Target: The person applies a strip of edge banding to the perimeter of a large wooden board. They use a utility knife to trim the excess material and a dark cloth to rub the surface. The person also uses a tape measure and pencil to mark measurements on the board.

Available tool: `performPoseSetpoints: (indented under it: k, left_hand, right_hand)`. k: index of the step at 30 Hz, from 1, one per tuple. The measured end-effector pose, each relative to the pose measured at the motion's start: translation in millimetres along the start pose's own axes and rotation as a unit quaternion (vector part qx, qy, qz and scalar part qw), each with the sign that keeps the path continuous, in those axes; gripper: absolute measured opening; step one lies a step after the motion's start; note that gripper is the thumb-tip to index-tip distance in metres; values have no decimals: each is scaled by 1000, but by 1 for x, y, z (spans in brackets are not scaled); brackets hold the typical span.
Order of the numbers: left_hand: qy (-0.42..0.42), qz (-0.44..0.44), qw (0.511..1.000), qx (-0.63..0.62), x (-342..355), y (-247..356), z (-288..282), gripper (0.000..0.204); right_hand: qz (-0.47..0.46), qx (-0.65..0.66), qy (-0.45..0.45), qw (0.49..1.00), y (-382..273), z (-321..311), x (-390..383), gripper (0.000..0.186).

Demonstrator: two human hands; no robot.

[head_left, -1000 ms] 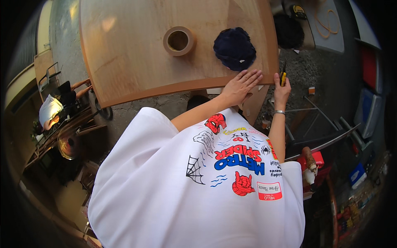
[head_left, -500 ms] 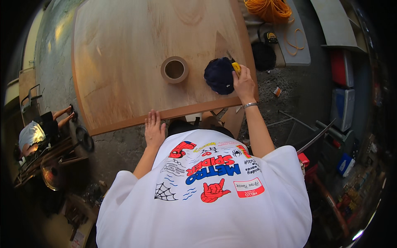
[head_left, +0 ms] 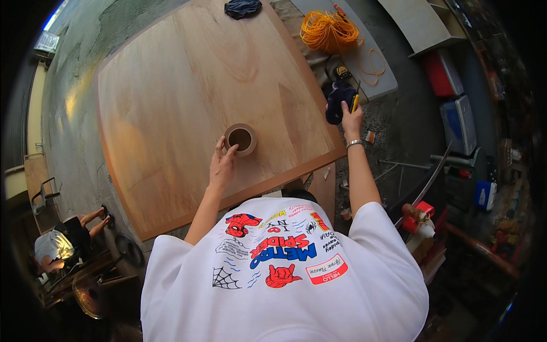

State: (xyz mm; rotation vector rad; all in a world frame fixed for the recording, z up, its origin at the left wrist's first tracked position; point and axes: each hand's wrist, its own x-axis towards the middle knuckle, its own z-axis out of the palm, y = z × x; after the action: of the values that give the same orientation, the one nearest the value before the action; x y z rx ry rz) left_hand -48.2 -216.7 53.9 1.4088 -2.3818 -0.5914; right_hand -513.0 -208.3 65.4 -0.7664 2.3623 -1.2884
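A large wooden board (head_left: 171, 114) with brown tape-like borders spreads out before me. On its near half lies a roll of brown tape (head_left: 252, 149), hole facing up. My left hand (head_left: 222, 165) is at the roll's near left side, fingers and thumb closed on its rim. Past the board's right edge, my right hand (head_left: 353, 118) grips a yellow utility knife (head_left: 355, 104), blade pointing away from me. The same hand holds a bunched dark navy cloth (head_left: 337, 105); how the fingers divide between the two is partly hidden.
Another dark cloth (head_left: 243, 8) lies at the board's far edge. To the right are a tape measure (head_left: 342, 72) and a bundle of orange cord (head_left: 330, 33) on a pale tabletop (head_left: 382, 77). A fan (head_left: 419, 219) stands near my right arm. Another person (head_left: 54, 248) is far left.
My left hand has left the board's near edge and taken hold of the tape roll. My right hand has carried the navy cloth and knife off the board to the right. The view has shifted.
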Motion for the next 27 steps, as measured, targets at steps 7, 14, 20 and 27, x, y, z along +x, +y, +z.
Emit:
performPoseSetpoints:
  k: [7,14,20,27]
  left_hand:
    - [-13,-119,988,-93,17,37,1,39]
    - [80,-222,941,-244,72,135,31,37]
    - [50,-134,960,-240,201,202,80,36]
    - [30,-23,957,-289,334,256,149,33]
  right_hand:
    - [58,-25,21,998,66,-4,220,59]
    - [-36,-334,-17,942,63,19,246,56]
    - [-303,-276,-151,899,37,35,198,65]
    - [-203,-301,-139,921,44,40,194,70]
